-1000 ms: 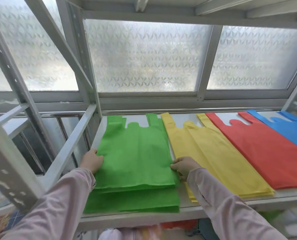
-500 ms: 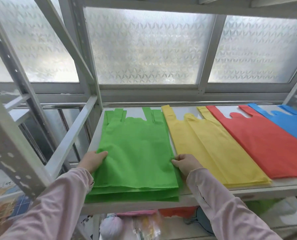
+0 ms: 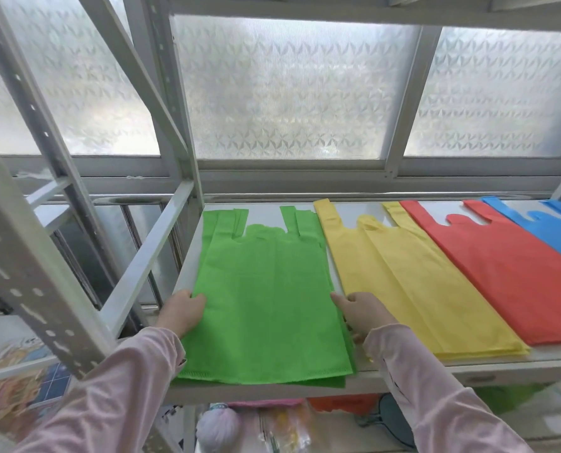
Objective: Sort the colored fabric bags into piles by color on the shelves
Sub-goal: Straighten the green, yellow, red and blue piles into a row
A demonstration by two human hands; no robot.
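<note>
**Both hands on green pile**

My left hand point(image 3: 182, 313) is at 7 o'clock, fingers loosely curled, flat against the left edge of the green bags point(image 3: 267, 302). My right hand point(image 3: 362, 313) is at 5 o'clock, thumb on the pile's right edge, fingers tucked at its side; can't tell if it pinches fabric. Pile lies flat on the shelf point(image 3: 488, 372), handles toward 12. Yellow bags point(image 3: 400, 282) just beside at 2 o'clock, then red bags point(image 3: 514, 273), blue bags point(image 3: 553, 230) farthest right.
</note>
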